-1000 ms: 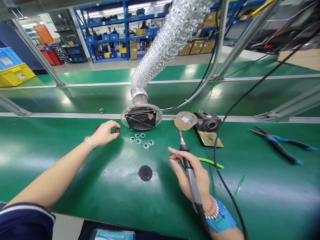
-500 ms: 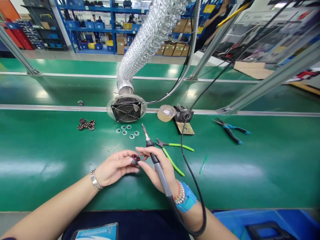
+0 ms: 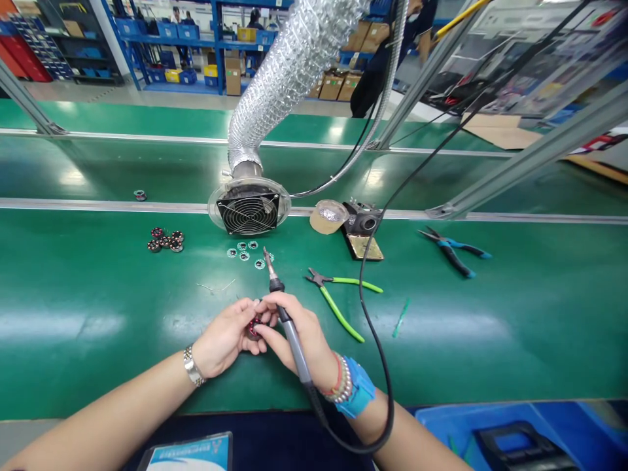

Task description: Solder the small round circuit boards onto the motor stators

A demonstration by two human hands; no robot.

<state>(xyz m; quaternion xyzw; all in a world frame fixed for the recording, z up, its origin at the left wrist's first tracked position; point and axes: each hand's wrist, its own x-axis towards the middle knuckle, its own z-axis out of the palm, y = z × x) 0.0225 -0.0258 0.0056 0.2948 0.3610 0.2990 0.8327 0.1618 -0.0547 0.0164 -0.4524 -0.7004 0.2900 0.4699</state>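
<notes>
Low over the green bench mat (image 3: 98, 314), the person's left hand (image 3: 224, 337) has its fingers clamped on a small red-and-black coil (image 3: 254, 328), held between both hands. The right hand (image 3: 301, 333) wraps closed around a soldering iron (image 3: 293, 345), tip toward twelve o'clock, just above the coil. Green-handled pliers (image 3: 333, 294) lie at two o'clock, a cluster of matching coils (image 3: 164, 241) at ten.
</notes>
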